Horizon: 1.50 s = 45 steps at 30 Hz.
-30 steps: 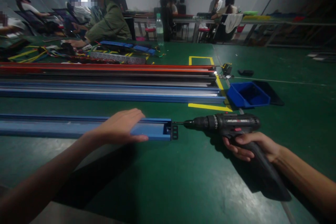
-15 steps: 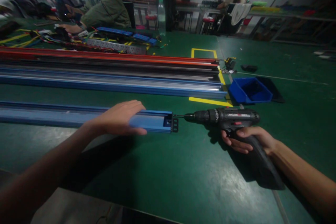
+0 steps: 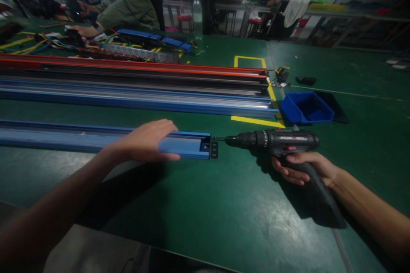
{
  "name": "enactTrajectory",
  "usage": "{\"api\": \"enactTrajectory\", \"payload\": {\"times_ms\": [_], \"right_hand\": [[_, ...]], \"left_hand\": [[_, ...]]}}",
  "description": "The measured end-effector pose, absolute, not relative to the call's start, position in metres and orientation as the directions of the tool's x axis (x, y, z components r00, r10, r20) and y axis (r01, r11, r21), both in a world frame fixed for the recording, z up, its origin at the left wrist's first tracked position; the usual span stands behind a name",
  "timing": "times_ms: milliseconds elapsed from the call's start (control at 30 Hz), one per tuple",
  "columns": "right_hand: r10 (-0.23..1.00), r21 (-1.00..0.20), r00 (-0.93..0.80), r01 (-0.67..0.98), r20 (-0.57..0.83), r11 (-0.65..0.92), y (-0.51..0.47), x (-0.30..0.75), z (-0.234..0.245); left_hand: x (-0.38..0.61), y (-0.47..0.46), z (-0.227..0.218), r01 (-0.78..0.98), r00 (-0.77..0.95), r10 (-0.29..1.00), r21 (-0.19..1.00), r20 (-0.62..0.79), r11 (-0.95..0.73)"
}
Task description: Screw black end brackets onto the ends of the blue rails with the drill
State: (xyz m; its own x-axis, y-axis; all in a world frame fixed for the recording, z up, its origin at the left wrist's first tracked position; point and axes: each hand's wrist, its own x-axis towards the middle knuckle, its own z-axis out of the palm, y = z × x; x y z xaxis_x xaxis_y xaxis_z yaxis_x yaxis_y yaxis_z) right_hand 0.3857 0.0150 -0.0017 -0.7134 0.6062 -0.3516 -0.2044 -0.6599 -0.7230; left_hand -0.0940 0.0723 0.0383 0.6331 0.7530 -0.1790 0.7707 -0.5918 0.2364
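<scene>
A long blue metal profile [image 3: 188, 146] lies across the green table. My left hand [image 3: 147, 140] is wrapped over it near its right end, thumb on the near side and fingers on the far side. A black end bracket with slots [image 3: 214, 150] sits at the profile's end. My right hand [image 3: 301, 168] grips a black cordless drill [image 3: 288, 141] by its handle, a finger near the trigger. The drill lies level, and its long bit [image 3: 219, 139] reaches the upper part of the bracket. Whether a screw is at the bit's tip I cannot make out.
Beyond the profile lie several long blue, black and red profiles [image 3: 160, 100] side by side. A blue bin [image 3: 306, 108], a tape measure [image 3: 282, 74] and yellow tape marks [image 3: 256, 121] are to the right. Wires, a bottle [image 3: 197, 17] and a person's sleeve [image 3: 131, 8] are farther back.
The view has shifted slightly. Both hands keep their grip, and the drill bit stays at the bracket on the profile's end.
</scene>
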Motion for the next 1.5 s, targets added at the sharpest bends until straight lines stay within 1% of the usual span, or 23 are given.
{"api": "enactTrajectory", "payload": {"times_ms": [267,1167,1300,1500], "right_hand": [[0.590,-0.707,-0.731,-0.213,-0.342,-0.674,0.0180,0.3895,-0.0057],[0.597,-0.691,-0.715,-0.222,-0.364,-0.688,0.0162,0.3884,-0.0038],[0.602,-0.699,-0.721,-0.233,-0.343,-0.676,0.0171,0.3887,-0.0045],[0.590,-0.697,-0.743,-0.239,-0.317,-0.676,0.0172,0.3880,-0.0039]], "left_hand": [[-0.0918,0.0722,0.0396,0.777,0.628,0.755,0.198,-0.189,-0.597],[-0.0925,0.0729,0.0383,0.760,0.650,0.740,0.187,-0.175,-0.623],[-0.0937,0.0730,0.0382,0.750,0.661,0.730,0.179,-0.174,-0.636],[-0.0937,0.0725,0.0379,0.769,0.639,0.746,0.184,-0.186,-0.613]]}}
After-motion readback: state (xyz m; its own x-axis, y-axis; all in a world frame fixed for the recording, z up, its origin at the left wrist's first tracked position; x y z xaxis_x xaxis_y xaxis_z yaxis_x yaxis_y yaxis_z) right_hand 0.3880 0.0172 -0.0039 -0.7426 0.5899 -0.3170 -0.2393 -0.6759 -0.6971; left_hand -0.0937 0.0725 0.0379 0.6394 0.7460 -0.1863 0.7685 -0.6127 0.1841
